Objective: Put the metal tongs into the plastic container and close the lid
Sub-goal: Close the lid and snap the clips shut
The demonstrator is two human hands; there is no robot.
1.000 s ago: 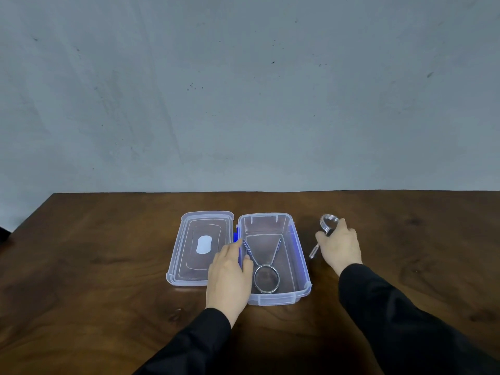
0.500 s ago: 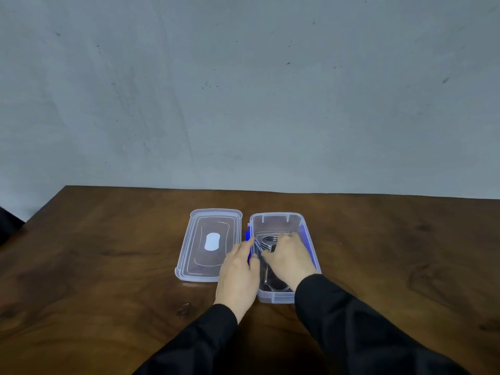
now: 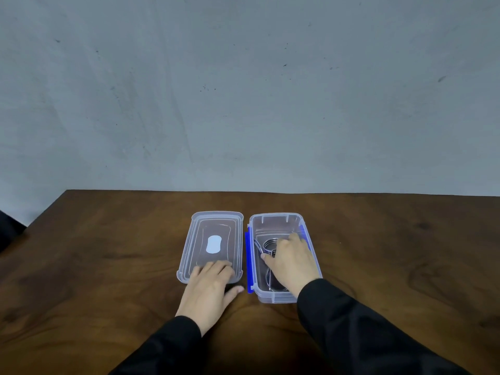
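Left hand (image 3: 209, 289) shifted onto open lid (image 3: 213, 244), flat, right hand (image 3: 290, 262) covering tongs (image 3: 266, 246) inside container (image 3: 281, 220), grip unclear

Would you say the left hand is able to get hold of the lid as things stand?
Probably yes: the left hand already rests on the near end of the lid, which lies open and flat beside the container with nothing on it.

Table (image 3: 108, 266): dark brown wood, strong grain, glossy in patches, knots and darker swirls toward the right side. Far edge runs straight across the view; left corner cut off at an angle. Wall (image 3: 243, 90) behind: grey, matte, scuffed, small dark specks and faint diagonal streaks. Dark shape (image 3: 8, 231) at far left edge, beside the table corner; cannot tell what.
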